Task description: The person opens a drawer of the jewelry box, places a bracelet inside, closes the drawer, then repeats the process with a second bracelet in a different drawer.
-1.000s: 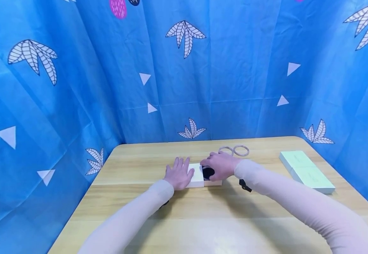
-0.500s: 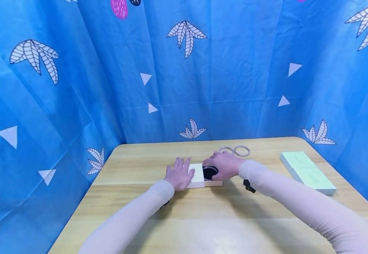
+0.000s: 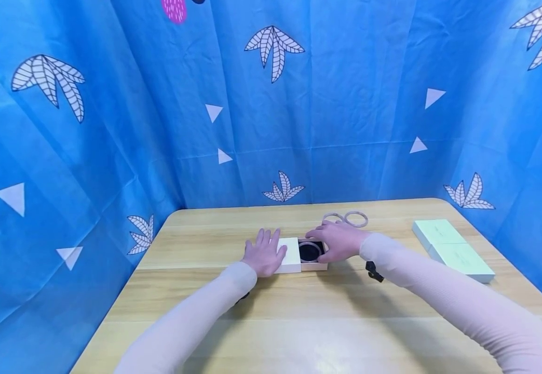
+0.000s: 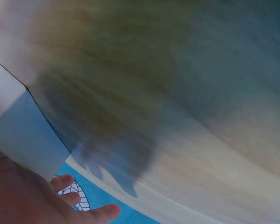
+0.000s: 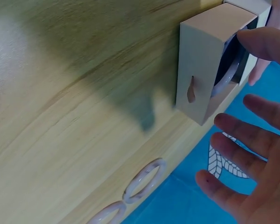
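Observation:
A drawer-style box with a white sleeve point(image 3: 291, 256) and a pale pink inner tray point(image 5: 207, 51) stands on the table, the tray partly slid out to the right. Inside the tray a pale bangle point(image 5: 227, 77) lies on a black lining point(image 3: 309, 252). My left hand point(image 3: 262, 255) rests flat on the sleeve with its fingers spread. Over the tray's right end is my right hand point(image 3: 341, 241), fingers spread and apart from the box. Its thumb point(image 5: 263, 43) reaches to the tray's opening beside the bangle. The sleeve's left part is hidden under my left hand.
Two more pale bangles point(image 3: 356, 219) lie side by side behind my right hand. Two light green boxes point(image 3: 458, 255) sit end to end on the right of the wooden table point(image 3: 271, 332). A patterned blue curtain point(image 3: 360, 114) hangs behind the table and along its sides.
My right hand has drawn back to the right from over the tray, so more of the bangle and black lining shows. The left hand stays on the sleeve.

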`<state>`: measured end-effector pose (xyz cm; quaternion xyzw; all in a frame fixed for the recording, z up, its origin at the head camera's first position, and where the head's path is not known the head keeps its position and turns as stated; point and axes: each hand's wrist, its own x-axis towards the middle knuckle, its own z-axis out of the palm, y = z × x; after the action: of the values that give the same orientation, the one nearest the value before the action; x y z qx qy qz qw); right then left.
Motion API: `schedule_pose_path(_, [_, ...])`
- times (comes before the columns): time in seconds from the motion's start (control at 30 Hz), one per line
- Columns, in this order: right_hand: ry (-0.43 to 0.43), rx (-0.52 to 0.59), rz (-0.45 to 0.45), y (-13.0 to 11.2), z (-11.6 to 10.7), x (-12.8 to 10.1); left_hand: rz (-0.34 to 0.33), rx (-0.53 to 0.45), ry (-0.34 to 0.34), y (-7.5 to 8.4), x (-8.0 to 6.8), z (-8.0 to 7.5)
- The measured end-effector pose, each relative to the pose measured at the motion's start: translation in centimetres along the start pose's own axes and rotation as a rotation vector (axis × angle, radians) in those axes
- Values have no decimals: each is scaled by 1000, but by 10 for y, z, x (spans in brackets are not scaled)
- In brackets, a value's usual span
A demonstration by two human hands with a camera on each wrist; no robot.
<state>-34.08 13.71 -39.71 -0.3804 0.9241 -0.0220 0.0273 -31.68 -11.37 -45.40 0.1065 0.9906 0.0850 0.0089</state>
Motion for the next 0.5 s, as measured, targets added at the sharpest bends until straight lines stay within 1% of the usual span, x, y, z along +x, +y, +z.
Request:
schedule_pose_path(0.23, [-21,9,22,4,0,-5,-2,-7,-5,0,0,0])
schedule_pose_path(0.5, [-25,66,42,9,4,-10,4,-4,-4,0,-1,-1])
